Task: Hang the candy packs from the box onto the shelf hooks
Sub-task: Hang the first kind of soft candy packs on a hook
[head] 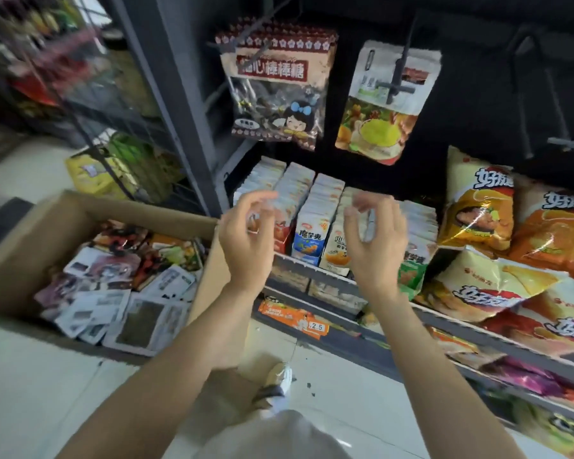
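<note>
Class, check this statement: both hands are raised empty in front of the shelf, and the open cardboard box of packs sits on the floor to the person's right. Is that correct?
One detail is wrong. The head view shows the cardboard box of packs on the person's left, not the right. The rest stands: the left hand and right hand are raised in front of the shelf, fingers loosely curled, holding nothing.

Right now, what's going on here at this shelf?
A person is restocking a shop shelf. Both hands are raised in front of it and hold nothing: the left hand and right hand have loosely curled fingers. Candy packs and a second kind of pack already hang from hooks above. The open box on the left still holds many packs, so more remain to hang.
</note>
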